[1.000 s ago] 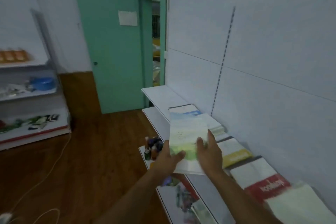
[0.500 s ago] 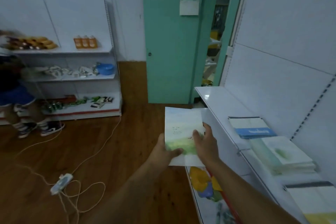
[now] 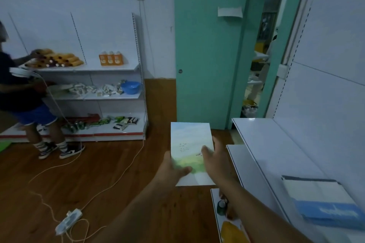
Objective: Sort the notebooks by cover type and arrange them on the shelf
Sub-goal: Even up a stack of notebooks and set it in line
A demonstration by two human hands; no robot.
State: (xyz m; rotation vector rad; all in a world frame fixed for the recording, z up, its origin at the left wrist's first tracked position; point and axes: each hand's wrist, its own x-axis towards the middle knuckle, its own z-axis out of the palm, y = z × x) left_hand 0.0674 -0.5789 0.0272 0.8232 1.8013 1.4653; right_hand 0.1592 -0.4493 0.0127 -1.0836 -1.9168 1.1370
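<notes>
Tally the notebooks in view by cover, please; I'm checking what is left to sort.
Landscape-cover notebook, gripped by the left hand and right hand: 1
Blue-banded white notebook lying on the white shelf: 1
Total: 2

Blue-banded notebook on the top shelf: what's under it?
The blue-banded notebook lies on the white top shelf. A paler edge shows beneath its near side, perhaps another notebook; its cover hides the rest. Both hands hold the landscape notebook.
</notes>
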